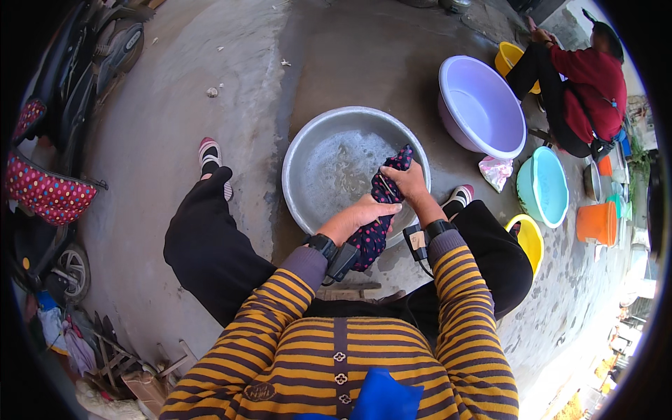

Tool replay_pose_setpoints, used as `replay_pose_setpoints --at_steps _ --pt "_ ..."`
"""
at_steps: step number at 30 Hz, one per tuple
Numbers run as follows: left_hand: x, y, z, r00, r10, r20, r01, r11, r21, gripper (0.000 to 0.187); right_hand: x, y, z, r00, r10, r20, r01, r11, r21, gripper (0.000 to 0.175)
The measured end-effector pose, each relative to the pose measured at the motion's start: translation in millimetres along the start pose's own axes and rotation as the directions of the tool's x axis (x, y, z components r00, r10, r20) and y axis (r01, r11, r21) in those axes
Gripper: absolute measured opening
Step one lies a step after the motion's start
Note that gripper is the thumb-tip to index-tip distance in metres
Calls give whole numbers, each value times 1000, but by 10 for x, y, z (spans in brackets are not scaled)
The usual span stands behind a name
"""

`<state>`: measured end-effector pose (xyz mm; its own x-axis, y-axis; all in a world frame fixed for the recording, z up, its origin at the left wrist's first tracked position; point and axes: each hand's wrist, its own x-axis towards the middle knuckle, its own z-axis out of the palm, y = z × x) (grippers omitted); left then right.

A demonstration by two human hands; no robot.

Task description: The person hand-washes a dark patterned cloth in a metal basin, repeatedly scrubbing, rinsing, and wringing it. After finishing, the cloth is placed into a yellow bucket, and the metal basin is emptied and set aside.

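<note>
A dark cloth with pink dots (387, 189) is bunched and twisted lengthwise over the right side of a large grey metal basin (310, 157). My left hand (362, 212) is closed around its middle, thumb pointing right. Higher up, near the cloth's upper end, my right hand (407, 181) grips it. The lower end hangs over the basin's near rim, close to my left wrist. Shallow, cloudy water with foam (344, 163) lies in the basin. Both wrists wear black bands with small devices.
A purple basin (483, 105), a turquoise basin (543, 186), a yellow basin (527, 239) and an orange bucket (597, 223) stand to the right. A person in a red top (590, 89) sits at the upper right. A scooter (68, 105) stands at the left.
</note>
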<state>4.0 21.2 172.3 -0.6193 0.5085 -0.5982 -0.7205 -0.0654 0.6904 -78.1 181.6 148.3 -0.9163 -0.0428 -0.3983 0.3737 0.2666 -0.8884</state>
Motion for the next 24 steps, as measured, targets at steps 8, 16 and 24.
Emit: replay_pose_setpoints --at_steps 8,16,24 --pt "208 -333 140 854 332 -401 -49 818 573 113 -25 354 231 943 -251 -221 97 838 -538 37" --pt "151 -198 -126 900 293 -322 -250 953 169 51 -86 157 -30 983 169 75 -179 972 152 42" --pt "-56 -46 -243 980 149 135 -40 801 -598 38 -261 -87 -140 894 28 446 -369 609 702 68"
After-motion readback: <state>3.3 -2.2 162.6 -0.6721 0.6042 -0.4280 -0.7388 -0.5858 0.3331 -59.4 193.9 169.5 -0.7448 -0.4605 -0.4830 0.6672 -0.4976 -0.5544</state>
